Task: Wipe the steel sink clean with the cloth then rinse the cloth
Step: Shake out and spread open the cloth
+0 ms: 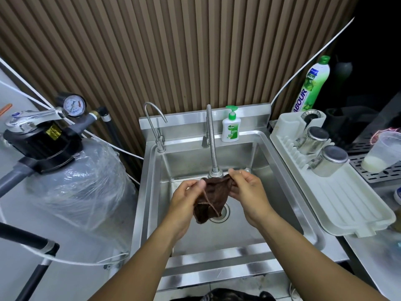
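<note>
while both hands hold the dark brown cloth (213, 196) over the basin of the steel sink (249, 227), the cloth hangs bunched just under the nozzle of the flexible spring faucet (212, 140). its top edge is touching or almost touching the nozzle; which of the two cannot be told. the left hand (184, 198) pinches the cloth's upper left edge between thumb and curled fingers. the right hand (246, 189) pinches the upper right corner, thumb on top. the lower part of the cloth droops in front of the round drain (224, 215) in the basin floor and hides part of it. a lighter brown hem loops across the cloth's face. whether water runs from the nozzle cannot be told.

at the back left corner of the sink stands a thin gooseneck tap (152, 118). on the back ledge, just right of the faucet, stands a white dettol pump bottle (230, 127) with a green top. right of the sink lies a white dish rack (338, 200) holding two upturned steel cups (332, 160). behind it stands a green-capped dish-soap bottle (310, 85). further right, a clear plastic cup (382, 153) with a little milky liquid sits on a dark grated tray. left of the sink, a tank wrapped in clear plastic (80, 181) carries a black valve head and a round pressure gauge (73, 106). brown slatted panelling (173, 51) covers the wall behind.
</note>
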Tool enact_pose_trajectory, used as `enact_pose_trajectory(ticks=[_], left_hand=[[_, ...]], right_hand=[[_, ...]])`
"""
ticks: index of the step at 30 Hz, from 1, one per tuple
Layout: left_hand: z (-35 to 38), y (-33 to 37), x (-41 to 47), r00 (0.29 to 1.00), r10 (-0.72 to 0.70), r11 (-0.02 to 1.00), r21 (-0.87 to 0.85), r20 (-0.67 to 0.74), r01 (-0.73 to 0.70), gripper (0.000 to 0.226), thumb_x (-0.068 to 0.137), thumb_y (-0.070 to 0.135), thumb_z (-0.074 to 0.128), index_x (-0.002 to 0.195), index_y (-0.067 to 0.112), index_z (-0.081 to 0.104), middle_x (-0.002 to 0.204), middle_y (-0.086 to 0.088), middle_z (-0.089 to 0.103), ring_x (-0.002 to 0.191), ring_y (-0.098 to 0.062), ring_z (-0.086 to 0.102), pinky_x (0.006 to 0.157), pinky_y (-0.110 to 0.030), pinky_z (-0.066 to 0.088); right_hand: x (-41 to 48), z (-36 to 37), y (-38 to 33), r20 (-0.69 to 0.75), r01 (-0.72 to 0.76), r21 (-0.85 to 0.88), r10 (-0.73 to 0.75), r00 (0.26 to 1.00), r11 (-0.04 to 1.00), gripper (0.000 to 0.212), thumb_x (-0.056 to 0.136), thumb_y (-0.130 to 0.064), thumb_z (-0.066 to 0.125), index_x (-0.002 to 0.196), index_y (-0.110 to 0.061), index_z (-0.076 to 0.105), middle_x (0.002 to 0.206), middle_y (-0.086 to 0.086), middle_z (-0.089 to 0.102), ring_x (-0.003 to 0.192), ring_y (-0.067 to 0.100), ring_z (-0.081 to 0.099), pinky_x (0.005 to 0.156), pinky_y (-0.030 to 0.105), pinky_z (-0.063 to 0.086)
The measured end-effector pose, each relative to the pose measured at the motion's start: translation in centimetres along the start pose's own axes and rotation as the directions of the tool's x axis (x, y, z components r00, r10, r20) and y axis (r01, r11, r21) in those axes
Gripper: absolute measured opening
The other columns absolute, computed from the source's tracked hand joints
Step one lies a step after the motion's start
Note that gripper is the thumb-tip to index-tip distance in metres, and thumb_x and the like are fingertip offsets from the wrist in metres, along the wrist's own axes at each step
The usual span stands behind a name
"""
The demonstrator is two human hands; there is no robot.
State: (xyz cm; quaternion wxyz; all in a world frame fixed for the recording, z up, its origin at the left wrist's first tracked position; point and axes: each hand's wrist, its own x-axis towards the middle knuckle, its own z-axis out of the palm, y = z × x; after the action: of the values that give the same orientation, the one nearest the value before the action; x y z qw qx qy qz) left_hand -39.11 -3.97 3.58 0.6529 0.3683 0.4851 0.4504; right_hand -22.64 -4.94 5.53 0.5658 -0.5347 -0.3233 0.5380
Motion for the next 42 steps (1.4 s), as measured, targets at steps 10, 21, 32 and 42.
enact_pose_trajectory(ticks=[10,21,32,42], left_hand=[[0.0,1.3,0.8,0.990,0.135,0.976,0.166,0.045,-0.140,0.027,0.084,-0.011,0.069,0.103,0.008,0.074,0.095,-0.011,0.077,0.087,-0.020,0.072,0.075,-0.025,0.057],[1.3,3.3,0.4,0.981,0.172,0.963,0.194,0.091,-0.187,0.017,0.088,-0.006,0.069,0.097,0.007,0.074,0.088,-0.007,0.077,0.084,-0.017,0.071,0.078,-0.023,0.058],[1.4,4.6,0.5,0.975,0.219,0.907,0.360,0.045,-0.220,0.022,0.086,0.047,0.068,0.091,0.026,0.071,0.095,-0.011,0.075,0.097,-0.030,0.071,0.097,-0.052,0.054],[2.0,4.8,1.1,0.979,0.185,0.977,0.119,-0.085,-0.175,0.020,0.090,0.011,0.073,0.101,0.021,0.059,0.096,-0.010,0.065,0.085,-0.026,0.068,0.070,-0.042,0.054]], right_hand=[[0.9,-3.7,-3.1,0.132,0.070,-0.148,-0.051,0.990,0.987,0.024,0.078,0.008,0.077,0.079,-0.010,0.061,0.068,0.003,0.067,0.068,0.014,0.065,0.072,0.028,0.058],[2.0,-5.5,-4.3,0.158,0.064,-0.280,-0.020,0.987,0.958,0.036,0.089,0.013,0.050,0.103,-0.018,0.062,0.095,0.006,0.068,0.082,0.018,0.068,0.088,0.037,0.058],[2.1,-3.9,-4.5,0.199,-0.112,-0.065,0.123,0.972,0.992,0.015,0.103,-0.024,0.050,0.093,-0.023,0.060,0.094,0.007,0.072,0.084,0.024,0.064,0.085,0.039,0.042],[2.0,-4.1,-4.1,0.279,-0.017,-0.037,0.027,0.960,0.999,0.047,0.091,0.021,0.042,0.103,-0.022,0.053,0.091,0.009,0.072,0.078,0.021,0.068,0.065,0.035,0.056]])
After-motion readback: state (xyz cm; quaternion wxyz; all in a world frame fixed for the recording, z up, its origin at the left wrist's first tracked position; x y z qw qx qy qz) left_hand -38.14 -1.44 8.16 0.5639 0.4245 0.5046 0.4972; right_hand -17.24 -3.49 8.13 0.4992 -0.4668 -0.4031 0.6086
